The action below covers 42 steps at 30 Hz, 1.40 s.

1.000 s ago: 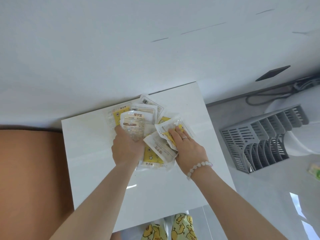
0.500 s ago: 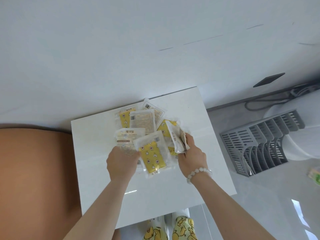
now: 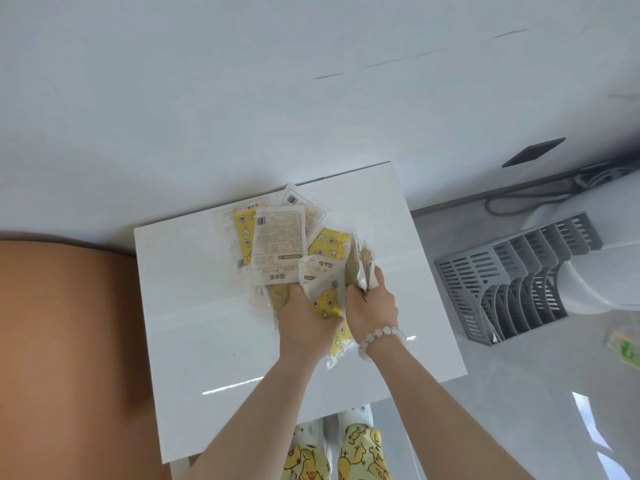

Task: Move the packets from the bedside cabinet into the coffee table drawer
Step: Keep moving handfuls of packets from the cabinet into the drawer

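Observation:
Several white and yellow packets (image 3: 278, 244) lie in a loose pile at the back of the white bedside cabinet top (image 3: 207, 323). My left hand (image 3: 306, 320) grips a yellow star-print packet (image 3: 327, 306) and a white one in front of the pile. Right beside it, my right hand (image 3: 372, 304) holds a few packets (image 3: 362, 263) upright on edge. The two hands nearly touch. The coffee table drawer is out of view.
A brown padded surface (image 3: 65, 358) borders the cabinet on the left, a white wall (image 3: 277, 81) stands behind. On the grey floor to the right lies a grey slotted rack (image 3: 512, 282) beside a white rounded object (image 3: 606, 265) and cables (image 3: 540, 195).
Both hands have drawn packets out of the pile toward the cabinet's front. My left hand moved right to meet my right hand, which now holds its packets upright.

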Available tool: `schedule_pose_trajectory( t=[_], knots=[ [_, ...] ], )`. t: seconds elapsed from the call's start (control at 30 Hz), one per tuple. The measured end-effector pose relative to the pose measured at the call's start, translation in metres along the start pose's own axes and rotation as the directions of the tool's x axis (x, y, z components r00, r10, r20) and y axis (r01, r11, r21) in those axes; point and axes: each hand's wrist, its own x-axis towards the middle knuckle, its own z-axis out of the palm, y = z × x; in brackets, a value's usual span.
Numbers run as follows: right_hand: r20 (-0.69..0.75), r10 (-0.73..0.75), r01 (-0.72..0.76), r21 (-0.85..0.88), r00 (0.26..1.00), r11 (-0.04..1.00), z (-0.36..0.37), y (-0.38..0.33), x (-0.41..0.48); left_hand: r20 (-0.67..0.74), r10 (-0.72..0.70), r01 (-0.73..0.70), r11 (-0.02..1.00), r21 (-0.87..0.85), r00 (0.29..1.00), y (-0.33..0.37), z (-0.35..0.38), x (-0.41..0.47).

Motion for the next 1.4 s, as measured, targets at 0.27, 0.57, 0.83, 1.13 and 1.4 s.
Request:
schedule_pose_trajectory(
  t=[0.27, 0.57, 0.83, 1.13, 1.4],
  knots=[
    [0.133, 0.242, -0.276, 0.459, 0.961, 0.845, -0.024, 0.007, -0.005, 0.005, -0.041, 0.04, 0.995, 0.087, 0.999, 0.005, -0.032, -0.019],
    [0.367, 0.211, -0.393, 0.541, 0.906, 0.744, -0.124, -0.004, -0.09, 0.191, -0.01, -0.005, 0.997, 0.075, 0.982, 0.069, -0.104, -0.084],
    [0.305, 0.14, -0.332, 0.781, 0.942, 0.529, -0.175, -0.035, -0.17, 0.378, 0.202, -0.231, 0.972, 0.032, 0.904, 0.147, -0.144, -0.134],
    [0.022, 0.043, -0.035, 0.945, 0.999, 0.325, -0.192, -0.052, -0.243, 0.562, 0.388, -0.518, 0.851, 0.086, 0.73, 0.205, -0.138, -0.201],
    [-0.251, 0.285, 0.126, 0.911, 0.925, 0.393, -0.228, 0.013, -0.318, 0.728, 0.383, -0.626, 0.776, 0.08, 0.568, 0.222, -0.085, -0.26]
  ],
)
